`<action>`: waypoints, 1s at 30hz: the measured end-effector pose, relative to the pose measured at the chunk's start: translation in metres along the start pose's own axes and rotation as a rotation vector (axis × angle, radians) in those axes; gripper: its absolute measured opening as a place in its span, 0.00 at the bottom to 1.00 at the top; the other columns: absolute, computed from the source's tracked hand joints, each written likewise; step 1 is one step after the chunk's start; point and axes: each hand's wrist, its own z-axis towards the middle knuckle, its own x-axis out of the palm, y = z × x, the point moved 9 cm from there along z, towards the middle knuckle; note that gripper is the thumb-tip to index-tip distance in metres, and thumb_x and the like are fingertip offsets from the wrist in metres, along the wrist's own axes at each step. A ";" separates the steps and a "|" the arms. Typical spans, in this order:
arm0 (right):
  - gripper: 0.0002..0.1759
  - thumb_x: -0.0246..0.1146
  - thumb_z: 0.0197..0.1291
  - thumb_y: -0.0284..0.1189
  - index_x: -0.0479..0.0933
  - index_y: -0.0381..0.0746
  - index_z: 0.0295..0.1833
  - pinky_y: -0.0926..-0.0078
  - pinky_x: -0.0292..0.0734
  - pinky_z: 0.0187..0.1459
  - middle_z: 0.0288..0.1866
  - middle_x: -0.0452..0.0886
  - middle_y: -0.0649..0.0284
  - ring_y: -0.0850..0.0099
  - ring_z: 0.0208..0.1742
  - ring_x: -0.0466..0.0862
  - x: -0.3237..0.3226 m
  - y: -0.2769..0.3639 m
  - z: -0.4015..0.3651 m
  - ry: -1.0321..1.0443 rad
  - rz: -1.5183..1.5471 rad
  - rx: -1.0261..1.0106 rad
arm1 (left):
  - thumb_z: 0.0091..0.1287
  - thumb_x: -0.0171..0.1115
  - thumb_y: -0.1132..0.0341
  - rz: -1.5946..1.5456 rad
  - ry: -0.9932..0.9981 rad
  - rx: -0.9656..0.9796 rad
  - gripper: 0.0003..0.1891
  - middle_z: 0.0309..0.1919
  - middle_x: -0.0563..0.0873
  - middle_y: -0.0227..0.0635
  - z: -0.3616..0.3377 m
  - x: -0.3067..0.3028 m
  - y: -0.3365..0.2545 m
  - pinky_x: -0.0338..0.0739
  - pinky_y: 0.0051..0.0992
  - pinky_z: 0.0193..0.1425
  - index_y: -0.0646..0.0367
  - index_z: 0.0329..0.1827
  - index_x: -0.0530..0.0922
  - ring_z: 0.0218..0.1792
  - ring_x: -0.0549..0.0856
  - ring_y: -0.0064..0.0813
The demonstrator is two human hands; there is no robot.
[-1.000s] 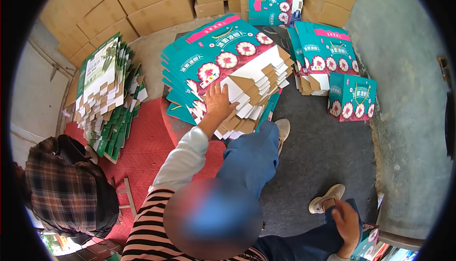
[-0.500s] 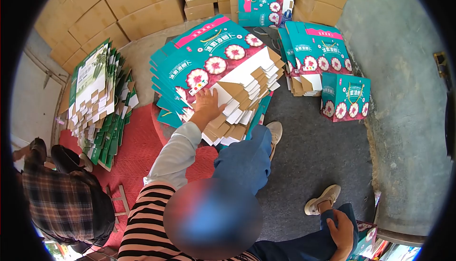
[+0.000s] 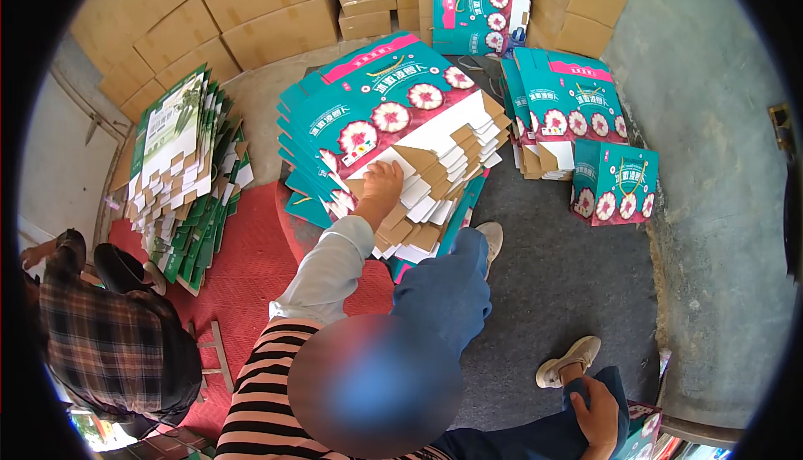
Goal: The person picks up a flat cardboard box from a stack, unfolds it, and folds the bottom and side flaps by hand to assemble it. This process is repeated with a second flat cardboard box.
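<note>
A stack of flat teal gift boxes [image 3: 330, 125] with pink bands and round white-and-red fruit pictures lies tilted before me, its white and brown bottom flaps fanned toward me. My left hand [image 3: 383, 186], in a light grey oversleeve, is at the flaps of the top box, fingers bent and closed on the flap edge; the fingertips are partly hidden. My right hand [image 3: 599, 414] lies over my bent knee [image 3: 617, 393] at lower right, holding nothing, its fingers loosely apart.
Green-and-white flat boxes [image 3: 171, 138] are piled at left, near a seated person in a plaid shirt [image 3: 100, 343]. More teal boxes [image 3: 569, 84] and one standing opened-out box [image 3: 615, 180] are at right. Brown cartons [image 3: 280, 33] line the back; red matting [image 3: 251, 242] covers the floor at left.
My left hand has gone from lying spread on the top box to bent fingers at its flaps, slightly right. The whole view has shifted slightly. My right hand stays on the knee.
</note>
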 end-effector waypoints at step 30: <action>0.25 0.62 0.49 0.25 0.77 0.42 0.57 0.64 0.75 0.55 0.54 0.79 0.58 0.61 0.56 0.79 -0.044 0.230 0.122 -0.489 -0.291 -0.979 | 0.74 0.53 0.68 -1.277 -0.489 0.058 0.08 0.28 0.81 0.39 -0.201 -0.334 0.036 0.75 0.28 0.35 0.64 0.44 0.78 0.30 0.81 0.30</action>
